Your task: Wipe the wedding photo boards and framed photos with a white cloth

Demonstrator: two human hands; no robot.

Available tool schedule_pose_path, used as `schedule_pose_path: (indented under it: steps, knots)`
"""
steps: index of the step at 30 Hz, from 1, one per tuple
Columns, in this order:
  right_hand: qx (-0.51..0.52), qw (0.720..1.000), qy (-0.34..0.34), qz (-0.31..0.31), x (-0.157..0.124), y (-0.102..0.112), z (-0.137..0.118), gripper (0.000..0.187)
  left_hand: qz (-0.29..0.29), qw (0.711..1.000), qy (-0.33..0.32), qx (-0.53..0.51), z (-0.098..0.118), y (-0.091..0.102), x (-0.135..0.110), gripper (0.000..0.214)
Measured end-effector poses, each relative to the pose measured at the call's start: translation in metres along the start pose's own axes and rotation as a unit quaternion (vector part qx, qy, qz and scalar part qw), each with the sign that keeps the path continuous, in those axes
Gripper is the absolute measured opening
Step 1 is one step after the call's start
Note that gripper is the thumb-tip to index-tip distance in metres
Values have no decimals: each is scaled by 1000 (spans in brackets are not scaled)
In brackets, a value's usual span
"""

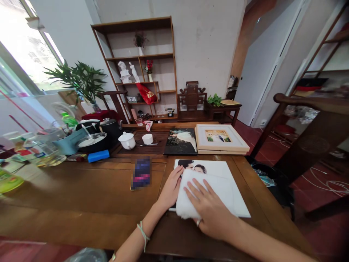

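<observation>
A glossy photo panel [229, 169] with two dark-haired heads at its top lies on the wooden table. On top of it sits a folded white cloth [188, 203], thick and soft-looking. My right hand [208, 205] is spread over the cloth, with a ringed digit tucked at its lower edge, gripping it. Stretched out along the panel's left side, my left hand [171, 185] rests flat beside the cloth. The cloth and both hands cover much of the picture.
Behind the panel are a dark photo board [180, 142] and stacked pale frames [222, 138]. A blurred-out dark item [141, 173] lies left of my hands. Farther left are a lidded white cup [127, 140], a blue box [98, 156] and bottles. A chair [297, 145] stands right.
</observation>
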State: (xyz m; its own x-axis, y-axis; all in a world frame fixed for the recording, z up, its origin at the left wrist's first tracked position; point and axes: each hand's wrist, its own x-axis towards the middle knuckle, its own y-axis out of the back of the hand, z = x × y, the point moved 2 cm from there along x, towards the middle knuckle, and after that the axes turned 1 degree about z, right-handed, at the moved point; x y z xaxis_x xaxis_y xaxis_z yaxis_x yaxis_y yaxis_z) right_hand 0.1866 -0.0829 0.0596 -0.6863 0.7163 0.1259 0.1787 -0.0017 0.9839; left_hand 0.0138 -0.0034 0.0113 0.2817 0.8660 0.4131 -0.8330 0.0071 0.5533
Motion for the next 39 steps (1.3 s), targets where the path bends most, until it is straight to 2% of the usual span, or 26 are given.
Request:
schedule_pose_path:
  steps: [3, 6, 9, 12, 17, 20, 23, 29, 32, 35, 37, 39]
  knots:
    - [16, 999, -40, -13, 20, 10, 45, 75, 6, 1000, -5, 5, 0, -1, -1, 42]
    - [-4, 996, -90, 26, 39, 17, 86, 68, 6, 1000, -3, 12, 1, -1, -1, 42]
    - [-24, 993, -99, 52, 45, 17, 101, 65, 3, 1000, -4, 15, 2, -1, -1, 43]
    - [-29, 996, -74, 48, 35, 15, 85, 67, 8, 1000, -3, 16, 2, -1, -1, 42]
    - [7, 1000, 12, -10, -3, 15, 26, 85, 4, 1000, 9, 18, 4, -1, 0, 43]
    - [42, 996, 73, -25, -19, 17, 7, 91, 2, 1000, 3, 17, 4, -1, 0, 42]
    - [61, 994, 85, -35, -18, 18, 21, 89, 3, 1000, 3, 14, 3, 0, 0, 42]
    - [23, 997, -45, 52, 11, 21, 107, 72, 11, 1000, 1, 5, 2, -1, -1, 42]
    - [-23, 993, -88, 69, 16, 20, 126, 69, 13, 1000, 2, 3, 2, -1, -1, 42]
    - [-52, 991, -97, 70, 10, 16, 109, 69, 17, 1000, -1, 1, 1, -1, -1, 42]
    - [-47, 995, -75, 47, 0, 15, 81, 72, 17, 1000, -2, 1, 1, -2, -1, 43]
    - [-24, 999, -23, 11, -13, 14, 48, 82, 14, 1000, 0, 4, 2, -2, -1, 43]
